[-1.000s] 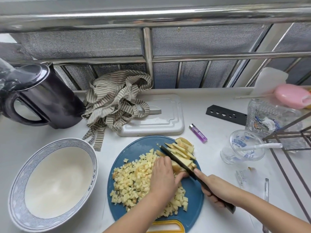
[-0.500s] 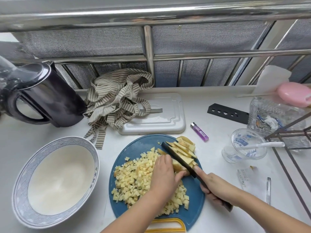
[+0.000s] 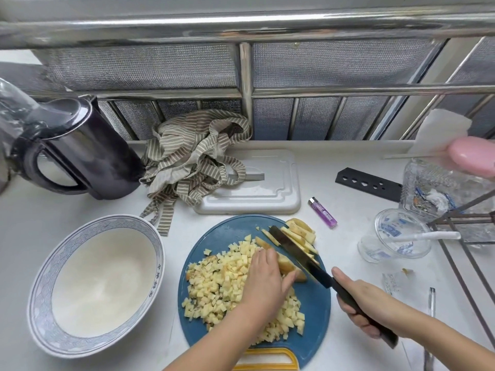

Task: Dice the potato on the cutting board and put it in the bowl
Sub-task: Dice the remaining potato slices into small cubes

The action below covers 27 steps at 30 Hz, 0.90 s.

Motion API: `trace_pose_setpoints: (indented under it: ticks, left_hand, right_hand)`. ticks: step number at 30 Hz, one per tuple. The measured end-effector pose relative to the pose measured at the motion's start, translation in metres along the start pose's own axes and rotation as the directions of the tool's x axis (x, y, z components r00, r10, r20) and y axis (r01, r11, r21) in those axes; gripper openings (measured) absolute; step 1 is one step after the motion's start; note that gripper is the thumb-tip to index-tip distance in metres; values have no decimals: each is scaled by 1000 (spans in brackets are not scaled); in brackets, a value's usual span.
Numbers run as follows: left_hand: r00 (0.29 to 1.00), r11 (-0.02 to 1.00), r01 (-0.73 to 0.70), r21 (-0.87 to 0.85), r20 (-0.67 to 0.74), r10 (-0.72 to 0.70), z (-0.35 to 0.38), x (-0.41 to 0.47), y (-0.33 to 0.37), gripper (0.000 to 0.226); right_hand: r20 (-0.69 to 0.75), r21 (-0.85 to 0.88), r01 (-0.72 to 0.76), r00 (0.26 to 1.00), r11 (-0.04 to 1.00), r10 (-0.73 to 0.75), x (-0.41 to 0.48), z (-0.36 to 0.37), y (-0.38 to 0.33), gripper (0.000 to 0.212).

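Potato lies on the blue board (image 3: 314, 303) in three lots. A heap of dice (image 3: 230, 287) covers the board's middle and left. A chunk (image 3: 285, 265) sits just right of the heap. Long strips (image 3: 301, 236) are stacked at the board's far right edge.

The left hand (image 3: 265, 279) rests over the dice, its grip pinching the chunk between curled fingers and thumb. The right hand (image 3: 367, 303) is at the board's right edge, its grip closed round the black handle of the knife (image 3: 297, 250), one finger stretched along the handle toward the blade. The dark blade slants across the board's right half, between the chunk and the strips, just beside the left fingertips.

The bowl (image 3: 36, 303), white inside with a blue-patterned rim, stands on the white table (image 3: 334, 156) left of the board, near it but apart.

Beyond the board are a white tray (image 3: 267, 194) and a striped cloth (image 3: 192, 162) partly over it. A dark kettle (image 3: 88, 153) stands far left of those. A purple lighter (image 3: 322, 212) lies just beyond the board's right edge, and a clear cup (image 3: 396, 236) and a pen (image 3: 431, 303) are further right.
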<state>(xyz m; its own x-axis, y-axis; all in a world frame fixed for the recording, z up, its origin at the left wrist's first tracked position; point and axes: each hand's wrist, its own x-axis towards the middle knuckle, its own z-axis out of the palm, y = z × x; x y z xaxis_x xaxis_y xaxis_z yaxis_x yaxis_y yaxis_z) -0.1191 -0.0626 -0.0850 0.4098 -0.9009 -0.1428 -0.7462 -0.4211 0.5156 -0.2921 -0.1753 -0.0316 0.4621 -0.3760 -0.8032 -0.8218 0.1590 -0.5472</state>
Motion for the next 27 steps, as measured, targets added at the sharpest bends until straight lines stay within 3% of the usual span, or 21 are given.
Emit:
trace_pose_setpoints:
  ticks: [3,9,20,27]
  left_hand:
    - [996,995,-13,-102,-83,5,4,-3,-4,75]
    - [990,986,-64,-153,-138,42,6,-3,-9,34]
    - [970,982,-134,-137,-223,101,9,0,-16,12]
    - [962,974,-178,-137,-233,143,7,4,-21,11]
  right_hand:
    - [4,-7,-26,1000,1000,27,-6,-2,-10,63]
    - [15,-30,-37,999,999,37,-12,3,-21,62]
    - [34,-48,-85,996,995,87,-17,1,-32,63]
    - [46,-33,-96,994,995,98,-16,1,-34,63]
